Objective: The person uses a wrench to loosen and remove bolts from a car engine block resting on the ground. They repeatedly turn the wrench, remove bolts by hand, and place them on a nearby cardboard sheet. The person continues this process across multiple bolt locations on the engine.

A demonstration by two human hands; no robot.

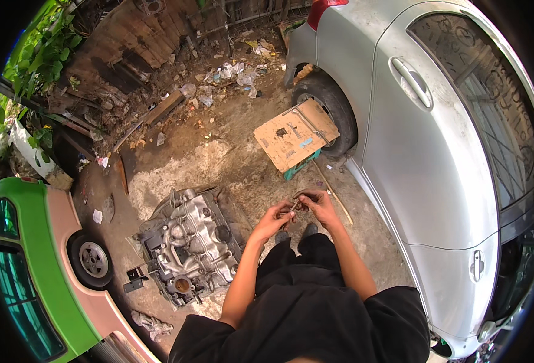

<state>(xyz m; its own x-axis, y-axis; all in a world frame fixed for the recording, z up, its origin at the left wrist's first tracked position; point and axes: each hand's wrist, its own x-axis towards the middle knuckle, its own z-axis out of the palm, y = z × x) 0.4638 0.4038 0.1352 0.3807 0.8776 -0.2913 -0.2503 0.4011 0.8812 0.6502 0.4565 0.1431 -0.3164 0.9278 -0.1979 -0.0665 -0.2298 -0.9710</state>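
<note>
In front of my body, both hands come together over the concrete ground. My left hand [273,220] is closed, its thumb and fingertips pinching a small, thin, rod-like piece [294,206]. At the upper end of this piece, my right hand [319,207] is closed too, with its fingertips curled round it. The piece looks dark and metallic, perhaps a bolt, but it is too small to name surely. On the ground left of my hands lies a greasy metal engine [197,239]. Beyond my right hand, a board [291,136] rests on a green stool [302,167].
A silver car [424,163] stands close on my right. To the left is a green and pink vehicle [37,266]. Tools, including a long wrench [313,124], lie on the board. A thin stick [339,202] lies near my right hand. Litter [236,75] lines the far fence.
</note>
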